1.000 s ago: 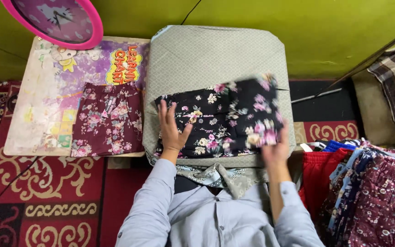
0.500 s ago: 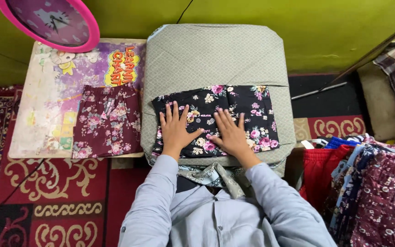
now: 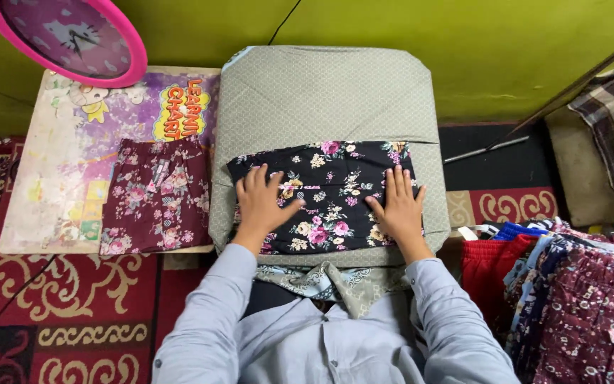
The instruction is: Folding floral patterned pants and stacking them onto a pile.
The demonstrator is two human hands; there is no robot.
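Two hands, left hand and right hand, apart, flat on one black floral garment

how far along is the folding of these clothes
One maroon floral garment already lies folded flat on the chart board at the left. In hand: the black floral garment lies as a folded rectangle on the grey padded board, left hand and right hand pressed flat on it. Left: a heap of clothes at the right looks unfolded, so most remains.
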